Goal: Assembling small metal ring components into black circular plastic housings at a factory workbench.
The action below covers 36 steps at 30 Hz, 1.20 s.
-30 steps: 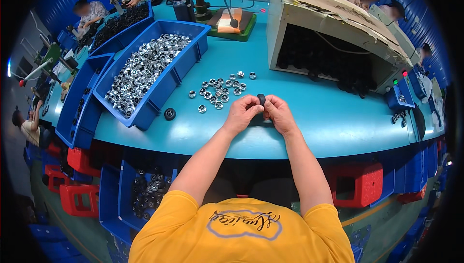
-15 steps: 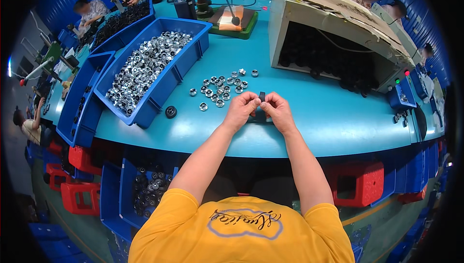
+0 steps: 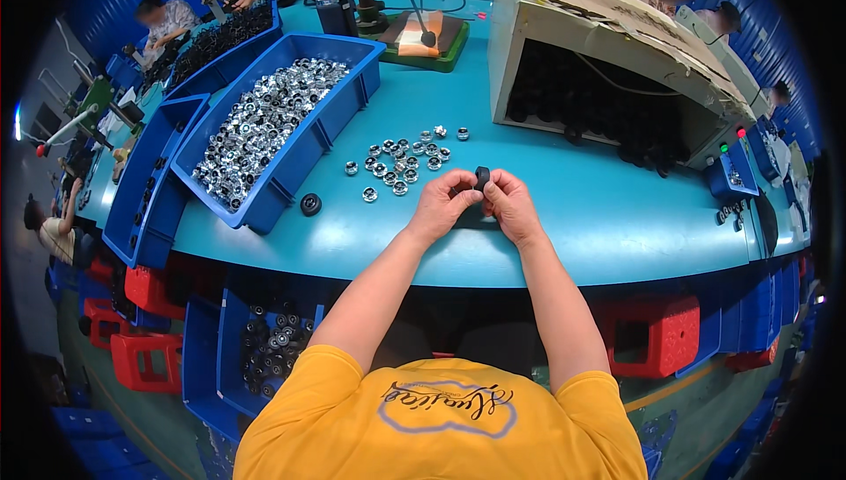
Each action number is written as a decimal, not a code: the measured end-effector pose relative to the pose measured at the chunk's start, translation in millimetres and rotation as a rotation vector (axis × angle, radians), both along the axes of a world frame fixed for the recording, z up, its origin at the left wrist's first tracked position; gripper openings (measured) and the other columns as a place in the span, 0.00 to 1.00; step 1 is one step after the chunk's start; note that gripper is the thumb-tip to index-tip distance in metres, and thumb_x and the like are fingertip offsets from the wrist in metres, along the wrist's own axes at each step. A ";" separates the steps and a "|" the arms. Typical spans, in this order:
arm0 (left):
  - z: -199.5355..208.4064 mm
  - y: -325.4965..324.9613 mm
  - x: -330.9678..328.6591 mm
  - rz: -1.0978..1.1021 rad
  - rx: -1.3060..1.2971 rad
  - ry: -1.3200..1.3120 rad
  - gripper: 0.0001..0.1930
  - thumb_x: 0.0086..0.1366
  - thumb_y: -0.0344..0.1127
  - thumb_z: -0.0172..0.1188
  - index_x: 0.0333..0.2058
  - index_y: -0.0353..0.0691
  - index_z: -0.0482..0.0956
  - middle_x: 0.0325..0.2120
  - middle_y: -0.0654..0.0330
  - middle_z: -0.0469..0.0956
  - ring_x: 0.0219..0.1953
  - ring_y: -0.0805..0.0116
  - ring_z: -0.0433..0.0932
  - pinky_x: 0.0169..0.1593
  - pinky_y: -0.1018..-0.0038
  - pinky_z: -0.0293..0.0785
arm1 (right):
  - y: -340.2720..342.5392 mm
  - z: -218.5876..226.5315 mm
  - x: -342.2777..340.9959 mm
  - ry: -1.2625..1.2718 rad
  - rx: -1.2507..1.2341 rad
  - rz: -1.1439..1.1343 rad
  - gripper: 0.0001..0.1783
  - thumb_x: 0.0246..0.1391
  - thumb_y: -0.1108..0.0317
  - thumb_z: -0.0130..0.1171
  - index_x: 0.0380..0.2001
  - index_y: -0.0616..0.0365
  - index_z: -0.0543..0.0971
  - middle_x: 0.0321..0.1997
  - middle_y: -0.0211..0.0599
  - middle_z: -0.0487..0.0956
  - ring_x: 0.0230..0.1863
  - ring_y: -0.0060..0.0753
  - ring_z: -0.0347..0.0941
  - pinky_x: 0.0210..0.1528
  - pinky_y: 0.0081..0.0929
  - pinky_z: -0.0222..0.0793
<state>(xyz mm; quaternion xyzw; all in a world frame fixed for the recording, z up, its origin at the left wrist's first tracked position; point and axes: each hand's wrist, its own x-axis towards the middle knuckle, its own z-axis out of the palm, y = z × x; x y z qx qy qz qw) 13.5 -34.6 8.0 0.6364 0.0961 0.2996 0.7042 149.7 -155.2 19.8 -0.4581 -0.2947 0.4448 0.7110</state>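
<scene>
Both my hands pinch a small black rubber ring (image 3: 482,178), shaped like a little tyre, just above the near part of the teal table. My left hand (image 3: 443,204) grips its left side and my right hand (image 3: 512,205) its right, fingers bent round it. Whether anything sits inside the ring I cannot make out. Just left and beyond my hands lies a loose group of shiny silver wheel hubs (image 3: 400,167). A single black wheel (image 3: 310,204) rests farther left, beside a blue bin (image 3: 308,156) heaped with silver hubs.
A pale open-fronted box (image 3: 500,66) full of black rings stands at the far right. A green press base (image 3: 445,61) and a dark jar (image 3: 336,8) are at the back. Under the table edge, a blue crate (image 3: 231,348) holds finished-looking wheels. Other people sit around the table.
The black ring has turned in my fingers, from edge-on to showing more of its side. My hands have shifted slightly, staying in the same place over the table.
</scene>
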 end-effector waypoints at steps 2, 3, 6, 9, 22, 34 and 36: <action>2.2 -0.7 -1.5 0.009 -0.015 0.034 0.06 0.68 0.28 0.69 0.42 0.39 0.82 0.34 0.68 0.82 0.35 0.81 0.78 0.38 0.78 0.77 | 0.5 -0.5 -0.2 -0.024 -0.004 -0.020 0.11 0.64 0.59 0.69 0.35 0.53 0.80 0.28 0.23 0.78 0.25 0.17 0.69 0.28 0.18 0.66; 3.1 -0.1 -2.1 0.005 -0.018 0.047 0.06 0.68 0.29 0.69 0.42 0.39 0.82 0.34 0.68 0.82 0.35 0.80 0.78 0.37 0.78 0.77 | 0.6 -1.8 0.5 -0.031 -0.003 -0.022 0.11 0.64 0.60 0.70 0.35 0.53 0.80 0.28 0.23 0.78 0.25 0.17 0.69 0.28 0.18 0.66; 4.8 2.0 -3.5 -0.018 -0.054 0.054 0.06 0.68 0.29 0.69 0.41 0.38 0.83 0.33 0.67 0.83 0.33 0.79 0.78 0.36 0.78 0.78 | 0.0 -2.8 2.0 -0.061 -0.002 -0.019 0.09 0.63 0.62 0.70 0.38 0.54 0.83 0.29 0.23 0.79 0.27 0.17 0.71 0.28 0.18 0.66; 8.1 6.2 -4.7 -0.022 -0.159 0.002 0.05 0.68 0.29 0.68 0.40 0.37 0.83 0.33 0.65 0.82 0.32 0.77 0.79 0.34 0.77 0.78 | -0.4 5.9 -3.7 -0.147 -0.002 -0.063 0.08 0.60 0.67 0.72 0.41 0.56 0.85 0.32 0.23 0.79 0.29 0.17 0.72 0.29 0.19 0.68; 8.8 11.6 -6.4 -0.032 -0.222 -0.006 0.06 0.70 0.32 0.68 0.38 0.36 0.82 0.29 0.62 0.82 0.28 0.74 0.80 0.33 0.75 0.80 | -0.5 9.8 -10.8 -0.458 -0.053 -0.200 0.08 0.55 0.73 0.74 0.36 0.60 0.85 0.36 0.25 0.78 0.37 0.18 0.77 0.39 0.19 0.73; 12.5 9.0 -8.1 -0.106 -0.202 0.025 0.08 0.69 0.34 0.69 0.42 0.37 0.82 0.34 0.65 0.82 0.30 0.77 0.78 0.34 0.77 0.77 | -4.1 7.6 -4.1 -0.191 -0.070 -0.001 0.09 0.64 0.64 0.69 0.36 0.53 0.79 0.28 0.19 0.75 0.27 0.14 0.68 0.30 0.16 0.64; 13.5 6.0 -7.3 -0.085 -0.146 0.046 0.08 0.69 0.34 0.70 0.42 0.38 0.82 0.34 0.66 0.82 0.31 0.78 0.77 0.35 0.78 0.76 | -3.2 5.7 -1.9 -0.159 -0.051 -0.006 0.09 0.65 0.62 0.68 0.36 0.53 0.79 0.28 0.20 0.75 0.26 0.15 0.67 0.29 0.17 0.64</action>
